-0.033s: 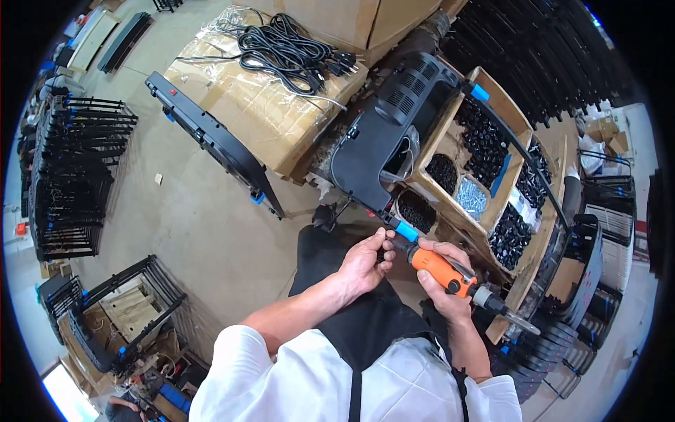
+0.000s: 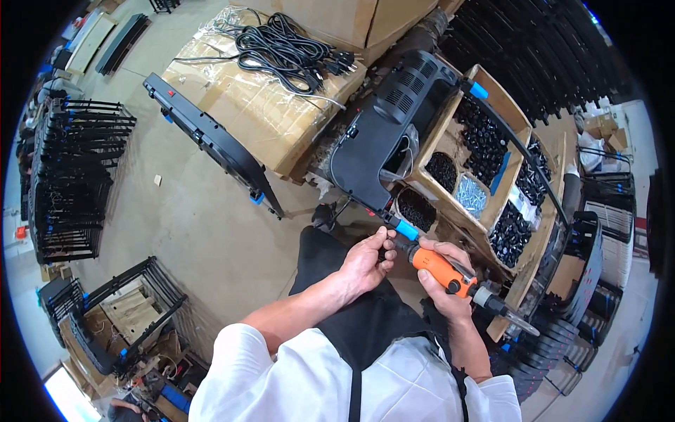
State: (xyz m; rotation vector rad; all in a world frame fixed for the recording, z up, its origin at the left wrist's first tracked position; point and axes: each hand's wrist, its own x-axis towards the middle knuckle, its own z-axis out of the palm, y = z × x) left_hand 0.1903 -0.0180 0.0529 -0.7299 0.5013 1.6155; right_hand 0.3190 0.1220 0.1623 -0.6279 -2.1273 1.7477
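Observation:
My right hand (image 2: 450, 278) is wrapped around an orange power screwdriver (image 2: 434, 265) with a dark nose and a metal fitting at its rear. The nose points left, toward my left hand (image 2: 368, 260). Curled in a pinch, the left fingers are just below the near end of a black machine frame (image 2: 362, 165); what they hold is too small to make out. Close above both hands sits a bright blue sleeve (image 2: 406, 231) on the frame. Farther up, the frame carries a vented black motor cover (image 2: 408, 88).
Right of the frame stands a wooden parts box (image 2: 485, 224) with black fittings and silver screws (image 2: 470, 195). Black power cords (image 2: 281, 53) lie on a cardboard box (image 2: 281, 133). Another black frame (image 2: 211, 137) leans against it. Stacked frames (image 2: 77, 176) stand left. A person's arm (image 2: 126, 406) shows lower left.

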